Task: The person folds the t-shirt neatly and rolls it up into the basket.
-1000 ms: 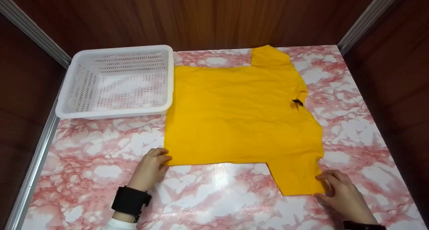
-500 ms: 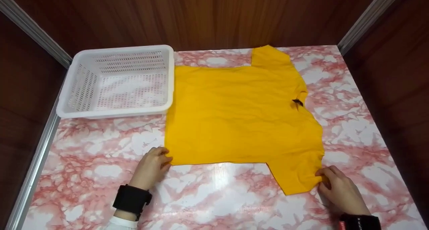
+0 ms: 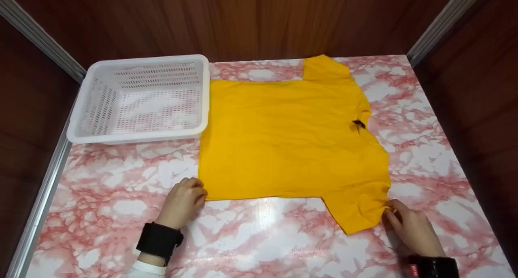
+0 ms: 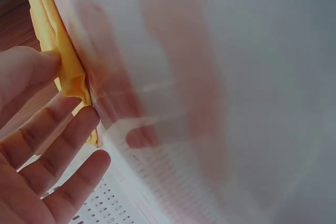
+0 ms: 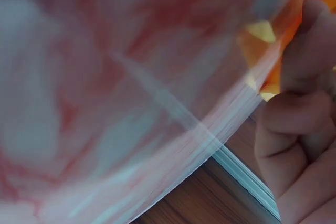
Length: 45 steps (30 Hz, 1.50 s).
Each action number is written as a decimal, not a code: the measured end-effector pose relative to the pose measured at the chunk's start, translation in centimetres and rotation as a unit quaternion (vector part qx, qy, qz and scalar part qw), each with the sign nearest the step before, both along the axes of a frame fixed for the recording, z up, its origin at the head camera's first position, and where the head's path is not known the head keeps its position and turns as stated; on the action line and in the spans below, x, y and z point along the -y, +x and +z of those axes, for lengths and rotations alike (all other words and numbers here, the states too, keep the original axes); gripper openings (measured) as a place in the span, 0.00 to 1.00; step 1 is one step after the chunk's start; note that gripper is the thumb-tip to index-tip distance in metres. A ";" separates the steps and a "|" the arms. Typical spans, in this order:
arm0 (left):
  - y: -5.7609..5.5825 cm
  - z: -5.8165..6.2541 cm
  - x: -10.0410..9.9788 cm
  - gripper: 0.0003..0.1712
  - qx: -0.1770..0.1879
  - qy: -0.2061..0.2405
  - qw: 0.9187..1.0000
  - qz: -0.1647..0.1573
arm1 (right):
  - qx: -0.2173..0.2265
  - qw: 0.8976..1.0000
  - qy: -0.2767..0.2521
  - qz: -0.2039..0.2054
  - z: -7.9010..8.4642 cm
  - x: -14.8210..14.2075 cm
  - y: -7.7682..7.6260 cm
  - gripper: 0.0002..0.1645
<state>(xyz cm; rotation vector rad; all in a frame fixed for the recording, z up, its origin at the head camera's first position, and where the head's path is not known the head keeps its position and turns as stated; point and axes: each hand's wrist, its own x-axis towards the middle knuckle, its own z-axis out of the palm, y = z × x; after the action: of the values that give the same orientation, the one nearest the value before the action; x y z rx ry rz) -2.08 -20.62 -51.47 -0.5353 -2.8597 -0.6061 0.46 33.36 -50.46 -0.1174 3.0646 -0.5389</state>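
A yellow short-sleeved T-shirt [image 3: 283, 140] lies spread out on its side, hem to the left and neckline to the right, with a black neck label [image 3: 359, 124]. At the near hem corner, my left hand [image 3: 182, 201] pinches the cloth. The left wrist view has the thumb on the folded hem [image 4: 71, 72], with other fingers spread below it. My right hand [image 3: 415, 227] pinches the near sleeve's cuff [image 3: 376, 219], which is bunched and creased there. In the right wrist view, curled fingers [image 5: 294, 114] cover much of the orange-looking cloth.
A white perforated plastic basket [image 3: 204, 96] stands at the back left, its right side against the shirt's hem. The red-and-white marbled table [image 3: 121, 229] is bordered by dark wooden panels [image 3: 259, 23] at the back and sides, with metal corner strips.
My right hand has moved slightly up and gathered the near sleeve's cuff, lifting its outer corner inward and creasing the sleeve. My left hand stays at the hem corner.
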 end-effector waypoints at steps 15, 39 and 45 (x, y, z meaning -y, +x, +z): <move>-0.1 0.1 -0.3 0.04 -0.012 -0.069 0.997 -0.022 | -0.067 0.996 -0.041 -0.031 0.4 0.3 -0.2 0.12; -0.7 0.1 -0.4 0.10 -0.026 -0.066 0.997 -0.008 | -0.217 0.970 -0.036 0.103 2.0 0.1 -2.0 0.21; -0.5 0.0 -0.1 0.06 -0.015 -0.046 0.999 -0.007 | -0.192 0.971 -0.019 0.138 1.7 0.0 -1.9 0.15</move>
<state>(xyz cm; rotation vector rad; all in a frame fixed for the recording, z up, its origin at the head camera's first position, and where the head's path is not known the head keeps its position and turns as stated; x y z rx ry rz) -2.57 -20.47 -51.47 -0.5736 -2.8691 -0.4658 -1.48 33.38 -48.75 -0.7197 3.3138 -0.6180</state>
